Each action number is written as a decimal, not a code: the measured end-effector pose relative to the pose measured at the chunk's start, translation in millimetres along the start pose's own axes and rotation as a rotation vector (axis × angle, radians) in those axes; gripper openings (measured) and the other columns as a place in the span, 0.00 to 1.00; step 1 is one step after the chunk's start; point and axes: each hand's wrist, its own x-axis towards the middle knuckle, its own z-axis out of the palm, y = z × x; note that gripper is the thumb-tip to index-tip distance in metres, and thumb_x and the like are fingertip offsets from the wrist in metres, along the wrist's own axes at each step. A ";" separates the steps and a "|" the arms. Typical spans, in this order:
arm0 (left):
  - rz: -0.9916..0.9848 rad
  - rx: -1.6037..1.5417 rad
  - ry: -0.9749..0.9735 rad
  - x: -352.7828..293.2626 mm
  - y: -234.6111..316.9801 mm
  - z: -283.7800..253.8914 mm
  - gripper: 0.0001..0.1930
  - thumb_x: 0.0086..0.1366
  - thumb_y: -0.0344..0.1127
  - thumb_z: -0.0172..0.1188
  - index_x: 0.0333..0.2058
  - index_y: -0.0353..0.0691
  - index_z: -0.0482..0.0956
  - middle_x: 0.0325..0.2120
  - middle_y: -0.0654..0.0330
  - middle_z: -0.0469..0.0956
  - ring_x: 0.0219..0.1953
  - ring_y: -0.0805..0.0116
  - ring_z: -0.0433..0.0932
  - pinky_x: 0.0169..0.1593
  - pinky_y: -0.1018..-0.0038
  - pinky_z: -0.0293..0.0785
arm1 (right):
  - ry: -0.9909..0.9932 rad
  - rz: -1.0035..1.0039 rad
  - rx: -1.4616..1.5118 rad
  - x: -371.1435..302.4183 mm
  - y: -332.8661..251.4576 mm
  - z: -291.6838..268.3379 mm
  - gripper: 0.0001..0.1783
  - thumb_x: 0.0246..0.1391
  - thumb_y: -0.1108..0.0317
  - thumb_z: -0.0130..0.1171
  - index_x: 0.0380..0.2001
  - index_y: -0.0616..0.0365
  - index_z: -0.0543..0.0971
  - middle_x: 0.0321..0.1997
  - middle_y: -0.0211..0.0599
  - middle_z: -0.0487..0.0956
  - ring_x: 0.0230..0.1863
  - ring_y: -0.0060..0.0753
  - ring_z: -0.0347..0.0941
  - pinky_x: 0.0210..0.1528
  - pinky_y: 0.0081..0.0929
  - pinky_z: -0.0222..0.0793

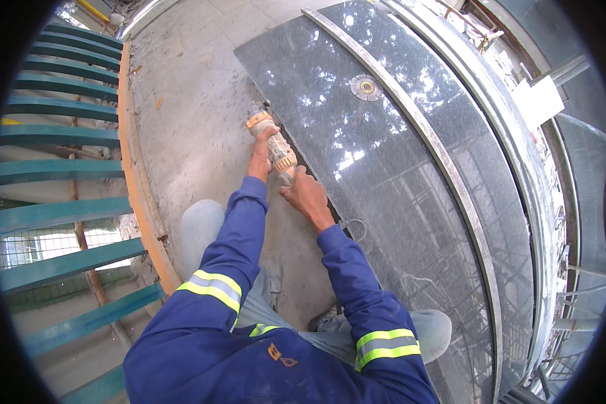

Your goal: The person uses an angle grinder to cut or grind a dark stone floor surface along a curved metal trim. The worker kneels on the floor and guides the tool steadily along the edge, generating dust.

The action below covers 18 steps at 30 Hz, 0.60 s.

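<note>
Blue jacket (215, 367) nearest; hands (260, 152) (308, 195) grip power tool (280, 149) pointing away, long axis slanting left.

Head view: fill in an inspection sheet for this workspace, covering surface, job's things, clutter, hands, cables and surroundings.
Surface: dark glossy slab with bright reflections, beside a dusty pale floor.
Job's things: dusty orange-and-beige power tool at the slab's left edge; round disc flat on the slab; long metal bar running along it.
Clutter: small orange scrap on the floor.
Hands: left hand round the tool's body; right hand gripping its near end.
Cables: nothing certain; a thin loop near the right sleeve could be cord.
Surroundings: teal slats with an orange edge strip at left; a white sheet at right.
</note>
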 end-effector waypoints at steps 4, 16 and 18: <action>-0.007 0.015 -0.002 -11.3 -13.7 1.9 0.22 0.52 0.41 0.70 0.42 0.39 0.73 0.26 0.54 0.77 0.25 0.57 0.81 0.32 0.58 0.83 | -0.012 0.021 -0.009 -13.6 9.8 -1.8 0.28 0.46 0.56 0.68 0.41 0.66 0.70 0.35 0.63 0.83 0.40 0.65 0.82 0.43 0.54 0.77; 0.002 -0.026 0.057 -30.6 -25.8 6.4 0.20 0.52 0.38 0.70 0.41 0.35 0.76 0.26 0.54 0.78 0.23 0.58 0.81 0.29 0.58 0.84 | -0.008 -0.030 -0.024 -33.7 24.4 -7.2 0.28 0.46 0.55 0.68 0.40 0.65 0.69 0.34 0.60 0.83 0.38 0.64 0.82 0.41 0.54 0.76; 0.003 -0.017 0.050 -37.3 -26.5 14.2 0.20 0.53 0.38 0.70 0.41 0.35 0.75 0.25 0.54 0.77 0.23 0.57 0.81 0.29 0.57 0.84 | 0.005 -0.030 -0.016 -35.4 27.6 -8.4 0.28 0.46 0.55 0.68 0.40 0.65 0.69 0.34 0.60 0.83 0.38 0.64 0.82 0.41 0.53 0.76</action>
